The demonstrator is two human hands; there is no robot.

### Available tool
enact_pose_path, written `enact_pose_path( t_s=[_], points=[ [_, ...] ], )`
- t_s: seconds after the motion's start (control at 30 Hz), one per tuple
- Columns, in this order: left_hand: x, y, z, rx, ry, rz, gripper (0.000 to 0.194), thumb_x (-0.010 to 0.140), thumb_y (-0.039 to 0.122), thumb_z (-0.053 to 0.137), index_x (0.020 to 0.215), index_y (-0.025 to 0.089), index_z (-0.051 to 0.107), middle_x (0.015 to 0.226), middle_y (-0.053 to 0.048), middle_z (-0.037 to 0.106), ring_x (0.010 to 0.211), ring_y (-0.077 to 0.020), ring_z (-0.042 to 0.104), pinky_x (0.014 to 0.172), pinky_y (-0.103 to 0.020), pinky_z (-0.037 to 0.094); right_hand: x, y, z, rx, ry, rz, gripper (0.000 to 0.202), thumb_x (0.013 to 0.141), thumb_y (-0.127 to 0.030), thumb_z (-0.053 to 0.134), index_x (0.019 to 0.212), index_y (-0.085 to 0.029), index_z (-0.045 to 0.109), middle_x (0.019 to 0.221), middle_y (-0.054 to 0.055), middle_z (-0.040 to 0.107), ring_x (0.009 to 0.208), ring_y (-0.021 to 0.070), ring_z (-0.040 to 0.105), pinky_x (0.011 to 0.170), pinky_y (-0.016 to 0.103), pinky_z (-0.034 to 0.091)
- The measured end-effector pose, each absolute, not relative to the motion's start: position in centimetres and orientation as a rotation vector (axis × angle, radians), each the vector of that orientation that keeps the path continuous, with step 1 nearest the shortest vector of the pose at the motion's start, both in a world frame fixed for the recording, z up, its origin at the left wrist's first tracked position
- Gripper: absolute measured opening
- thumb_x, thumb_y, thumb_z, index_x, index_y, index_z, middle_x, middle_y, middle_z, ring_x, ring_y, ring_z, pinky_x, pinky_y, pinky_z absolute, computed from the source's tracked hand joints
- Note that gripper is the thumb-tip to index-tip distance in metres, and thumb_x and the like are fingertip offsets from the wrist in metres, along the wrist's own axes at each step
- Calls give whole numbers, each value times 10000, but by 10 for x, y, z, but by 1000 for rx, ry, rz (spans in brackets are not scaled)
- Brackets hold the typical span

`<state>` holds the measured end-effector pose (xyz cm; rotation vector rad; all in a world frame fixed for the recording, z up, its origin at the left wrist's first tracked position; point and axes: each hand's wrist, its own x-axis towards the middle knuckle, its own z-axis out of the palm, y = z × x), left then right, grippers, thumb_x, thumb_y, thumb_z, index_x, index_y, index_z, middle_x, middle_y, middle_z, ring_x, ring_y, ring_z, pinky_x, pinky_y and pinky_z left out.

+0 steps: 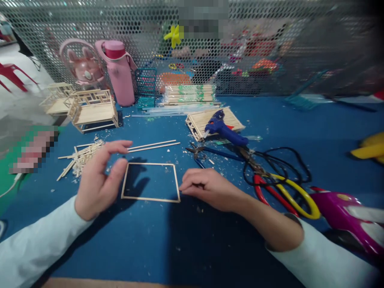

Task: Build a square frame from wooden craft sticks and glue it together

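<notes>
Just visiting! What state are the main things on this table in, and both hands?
Left hand: open, fingers and thumb apart
Right hand: fingers curled, at the frame's right side
Stick frame: flat, all four sides in place
Glue gun: lying on a slatted stick piece
Pink bottle: upright, lid on
Miniature bench: upright
Stick bundle: wrapped in clear plastic
Short sticks: loose, heaped

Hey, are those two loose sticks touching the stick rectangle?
Apart: the head view shows blue table between the two loose sticks and the stick rectangle.
</notes>
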<state>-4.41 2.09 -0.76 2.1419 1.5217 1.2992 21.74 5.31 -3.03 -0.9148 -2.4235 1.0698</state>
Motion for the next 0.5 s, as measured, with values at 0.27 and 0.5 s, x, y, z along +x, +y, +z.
enact_pose_path(
  t_s=[0.27,0.5],
  points=[
    [-97,54,-34,1859,1775,1373,233,786,318,504,954,157,524,710,-7,596,615,-130,563,584,-246,448,203,59,-17,-1301,-2429,1117,45,671,-182,589,659,-152,621,585,-25,538,521,85,459,513,200,363],
    [-96,52,-34,2033,1814,995,312,793,345,449,999,139,561,715,-24,605,592,-131,522,585,-248,405,194,51,-19,-1316,-2430,983,27,648,-151,581,673,-147,587,577,-28,527,527,86,457,502,195,358]
  ],
)
